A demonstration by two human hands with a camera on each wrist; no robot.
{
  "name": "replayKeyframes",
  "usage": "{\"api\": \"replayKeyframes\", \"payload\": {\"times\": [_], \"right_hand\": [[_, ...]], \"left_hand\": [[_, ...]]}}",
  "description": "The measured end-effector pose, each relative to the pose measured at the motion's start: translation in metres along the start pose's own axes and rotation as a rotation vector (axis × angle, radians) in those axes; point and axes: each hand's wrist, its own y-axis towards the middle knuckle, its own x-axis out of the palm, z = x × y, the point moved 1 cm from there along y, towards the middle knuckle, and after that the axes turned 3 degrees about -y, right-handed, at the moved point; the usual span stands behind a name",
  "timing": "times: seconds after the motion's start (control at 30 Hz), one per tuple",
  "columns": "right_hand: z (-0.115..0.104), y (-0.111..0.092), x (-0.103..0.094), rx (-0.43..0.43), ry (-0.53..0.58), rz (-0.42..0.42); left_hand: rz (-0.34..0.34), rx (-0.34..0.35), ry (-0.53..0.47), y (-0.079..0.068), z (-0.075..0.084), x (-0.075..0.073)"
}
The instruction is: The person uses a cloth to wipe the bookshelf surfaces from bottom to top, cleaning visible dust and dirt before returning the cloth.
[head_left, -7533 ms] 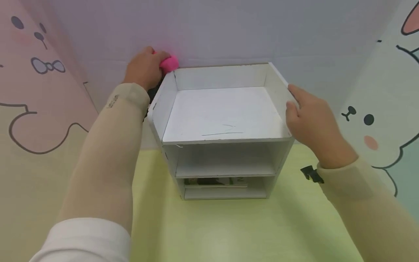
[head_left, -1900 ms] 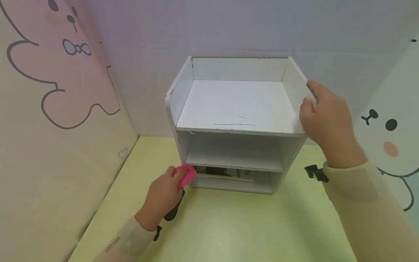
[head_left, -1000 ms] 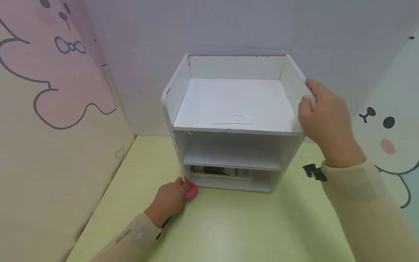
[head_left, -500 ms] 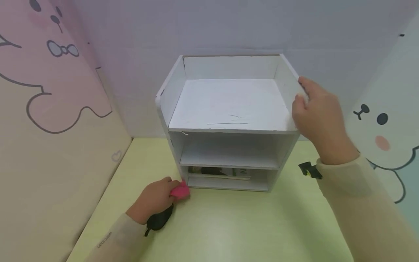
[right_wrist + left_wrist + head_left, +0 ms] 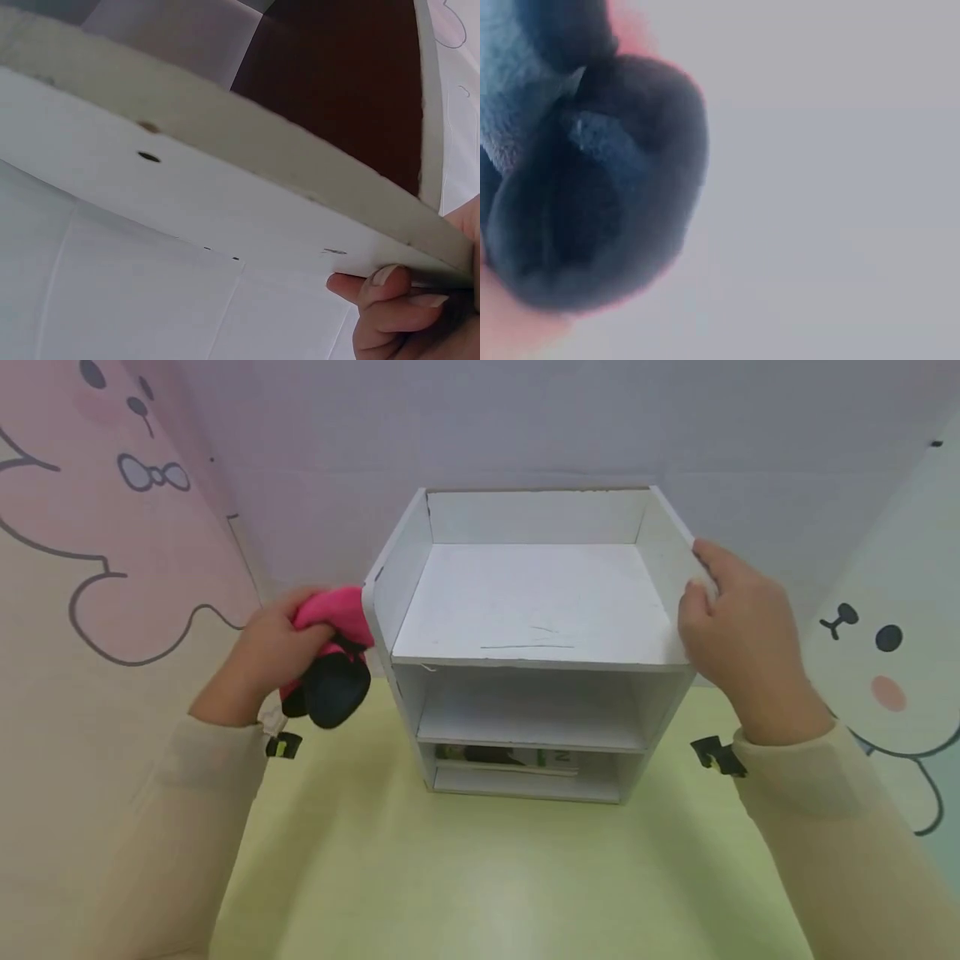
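A white wooden desk shelf (image 5: pixel 525 589) with an open top tray and two compartments below stands on the table. My left hand (image 5: pixel 262 652) grips a bunched pink-and-black cloth (image 5: pixel 337 610), raised beside the upper left side panel. The cloth's pink part meets or nearly meets the panel's outer face. In the left wrist view, a dark, curled part of the cloth (image 5: pixel 652 217) fills the left side, blurred. My right hand (image 5: pixel 746 635) holds the shelf's upper right side panel; its curled fingers (image 5: pixel 386 319) show at the panel in the right wrist view.
Some flat printed items (image 5: pixel 510 758) lie in the bottom compartment. The pale yellow-green table (image 5: pixel 480 877) extends in front. A plain wall (image 5: pixel 540 418) stands behind the shelf, with cartoon-patterned walls at left (image 5: pixel 112 568) and right (image 5: pixel 892 635).
My left hand wiped down the left side from the top back to the base, then rose with the cloth to the upper left panel. My right hand keeps its hold on the right panel.
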Motion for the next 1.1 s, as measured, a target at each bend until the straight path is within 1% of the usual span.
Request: {"api": "replayKeyframes", "payload": {"times": [0.1, 0.17, 0.27, 0.4, 0.5, 0.57, 0.67, 0.77, 0.8, 0.87, 0.97, 1.07, 1.1], "right_hand": [[-0.002, 0.0, 0.0, -0.004, 0.003, -0.005], [-0.002, -0.001, 0.001, -0.007, 0.003, -0.004], [-0.001, -0.003, 0.003, -0.014, 0.002, 0.001], [0.001, -0.006, 0.004, -0.032, -0.004, 0.008], [0.002, -0.007, 0.005, -0.04, -0.012, 0.014], [0.001, -0.008, 0.005, -0.041, -0.018, 0.019], [0.001, -0.01, 0.006, -0.041, -0.009, 0.022], [0.001, -0.011, 0.006, -0.042, -0.001, 0.019], [0.001, -0.011, 0.006, -0.042, 0.0, 0.016], [0.002, -0.01, 0.005, -0.04, -0.01, 0.015], [0.004, -0.009, 0.003, -0.049, -0.019, 0.034], [0.005, -0.007, 0.001, -0.063, -0.014, 0.055], [0.005, -0.006, 0.001, -0.067, -0.009, 0.06]], "left_hand": [[0.086, -0.021, -0.042, 0.024, 0.02, -0.021], [0.115, -0.019, -0.05, 0.037, 0.034, -0.032], [0.116, -0.019, -0.019, 0.053, 0.053, -0.041], [0.097, -0.025, 0.023, 0.07, 0.071, -0.045], [0.077, -0.018, 0.068, 0.086, 0.078, -0.044], [0.06, -0.006, 0.113, 0.097, 0.08, -0.042], [0.048, 0.03, 0.211, 0.112, 0.079, -0.036], [0.057, 0.044, 0.284, 0.124, 0.077, -0.03], [0.057, 0.039, 0.293, 0.127, 0.076, -0.027], [0.051, 0.017, 0.269, 0.132, 0.076, -0.021], [0.03, 0.004, 0.206, 0.139, 0.079, -0.014], [-0.008, -0.008, 0.11, 0.144, 0.084, -0.011], [-0.026, -0.017, 0.063, 0.146, 0.085, -0.01]]}}
